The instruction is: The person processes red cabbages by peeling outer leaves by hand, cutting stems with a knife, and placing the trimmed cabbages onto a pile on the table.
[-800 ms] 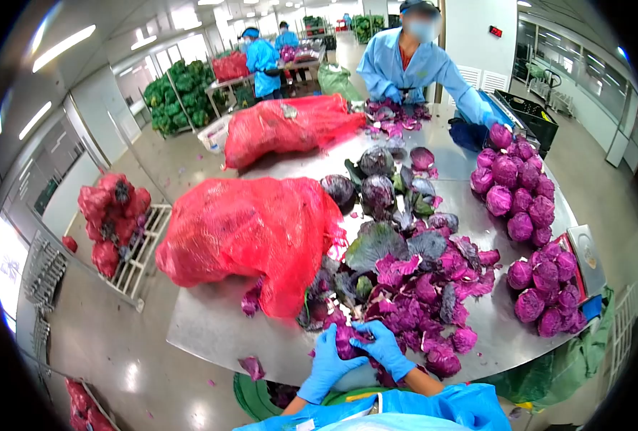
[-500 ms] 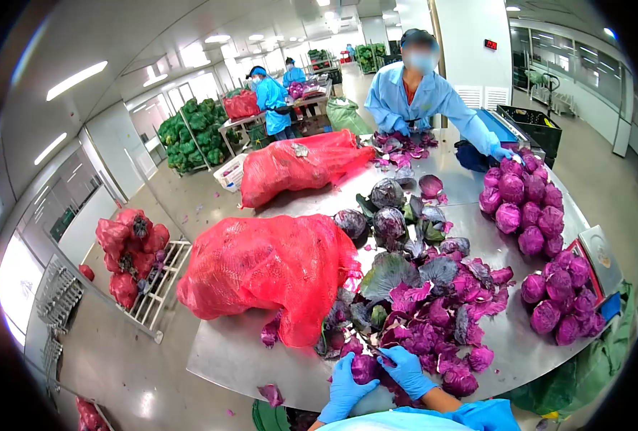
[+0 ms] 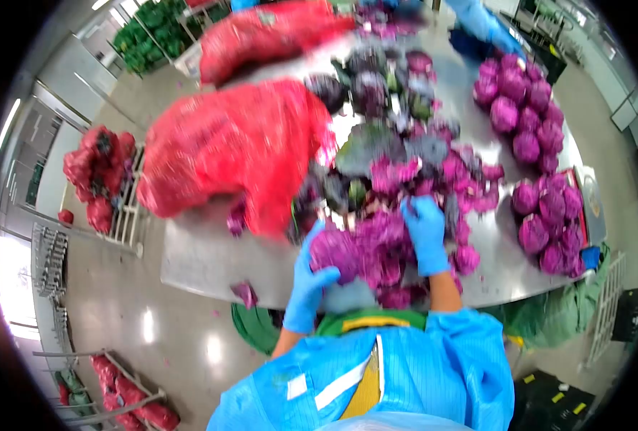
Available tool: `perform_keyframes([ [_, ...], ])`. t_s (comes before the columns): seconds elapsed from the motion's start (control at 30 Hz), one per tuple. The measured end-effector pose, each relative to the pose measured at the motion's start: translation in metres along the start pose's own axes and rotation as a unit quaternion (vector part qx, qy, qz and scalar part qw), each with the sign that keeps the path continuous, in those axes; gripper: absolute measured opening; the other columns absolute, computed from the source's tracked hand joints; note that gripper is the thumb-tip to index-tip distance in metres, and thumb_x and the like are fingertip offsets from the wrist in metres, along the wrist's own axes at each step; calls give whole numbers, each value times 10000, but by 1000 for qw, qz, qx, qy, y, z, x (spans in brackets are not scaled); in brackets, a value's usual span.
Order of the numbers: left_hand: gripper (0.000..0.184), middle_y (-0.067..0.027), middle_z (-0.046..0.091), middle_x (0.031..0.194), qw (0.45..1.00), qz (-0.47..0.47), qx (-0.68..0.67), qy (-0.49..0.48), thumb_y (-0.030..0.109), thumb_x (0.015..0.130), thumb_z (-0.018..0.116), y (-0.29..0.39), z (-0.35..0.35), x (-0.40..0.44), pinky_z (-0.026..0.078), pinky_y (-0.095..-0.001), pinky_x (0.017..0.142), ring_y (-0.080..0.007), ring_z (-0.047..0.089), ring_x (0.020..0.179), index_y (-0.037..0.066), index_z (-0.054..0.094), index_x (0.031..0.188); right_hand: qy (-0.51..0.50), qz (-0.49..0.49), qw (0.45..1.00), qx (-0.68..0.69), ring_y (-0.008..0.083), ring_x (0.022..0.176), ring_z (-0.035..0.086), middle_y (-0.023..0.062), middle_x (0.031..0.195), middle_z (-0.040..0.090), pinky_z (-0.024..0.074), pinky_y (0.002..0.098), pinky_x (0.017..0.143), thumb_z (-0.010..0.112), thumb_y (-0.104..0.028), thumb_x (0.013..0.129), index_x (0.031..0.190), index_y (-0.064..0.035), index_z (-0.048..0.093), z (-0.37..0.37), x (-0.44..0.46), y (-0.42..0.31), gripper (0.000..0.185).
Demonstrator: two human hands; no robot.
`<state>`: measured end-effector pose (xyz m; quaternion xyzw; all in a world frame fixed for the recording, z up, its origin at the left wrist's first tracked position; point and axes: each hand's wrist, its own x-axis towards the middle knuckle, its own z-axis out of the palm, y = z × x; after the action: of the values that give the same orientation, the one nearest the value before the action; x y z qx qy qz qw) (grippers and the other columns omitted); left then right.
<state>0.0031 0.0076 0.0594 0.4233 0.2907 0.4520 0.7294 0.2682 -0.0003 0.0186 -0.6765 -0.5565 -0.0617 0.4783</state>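
My left hand (image 3: 307,279), in a blue glove, cups a trimmed red cabbage (image 3: 335,256) from its left side at the front of the metal table. To its right, my gloved right hand (image 3: 427,233) is over a heap of loose purple cabbage leaves (image 3: 382,241), its fingers curled in. Whatever those fingers hold, if anything, is hidden by the hand and blur. Dark outer leaves (image 3: 365,149) lie just beyond, with untrimmed cabbages (image 3: 369,92) behind them.
A full red mesh sack (image 3: 222,147) lies on the left of the steel table (image 3: 204,266), another red sack (image 3: 268,36) behind it. Trimmed cabbages (image 3: 524,108) are piled at right, with more (image 3: 549,223) beside a scale (image 3: 590,208). A co-worker's blue sleeve (image 3: 488,25) reaches in at the far side.
My view has tilted down. My right hand has moved away from the cabbage, forward and right over the leaves. The left hand still holds the cabbage.
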Motion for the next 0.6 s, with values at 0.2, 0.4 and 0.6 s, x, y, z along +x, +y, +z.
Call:
perform_keyframes([
  [0.2, 1094, -133, 462, 1397, 1000, 12, -23, 5, 315, 616, 869, 27, 12, 0, 422, -399, 1052, -256, 499, 1254, -2, 277, 1479, 18, 95, 995, 32, 192, 703, 580, 77, 864, 598, 489, 314, 652, 746, -183, 827, 1048, -32, 677, -19, 12, -27, 276],
  [0.4, 1032, -131, 420, 1436, 987, 43, 124, 94, 175, 624, 859, 28, 8, 4, 383, -387, 1077, -250, 464, 1277, 17, 299, 1476, -106, 112, 967, 205, 165, 693, 579, 92, 849, 634, 474, 287, 604, 753, -186, 831, 1093, -26, 681, -52, -15, -98, 315],
  [0.6, 1019, -135, 390, 1452, 972, 46, 211, 90, 150, 623, 856, 16, 4, 6, 402, -382, 1071, -258, 461, 1275, 29, 308, 1474, -230, 75, 938, 247, 289, 1057, 617, 165, 1196, 614, 505, 369, 899, 783, -341, 779, 1289, -43, 573, -39, -4, -111, 627],
])
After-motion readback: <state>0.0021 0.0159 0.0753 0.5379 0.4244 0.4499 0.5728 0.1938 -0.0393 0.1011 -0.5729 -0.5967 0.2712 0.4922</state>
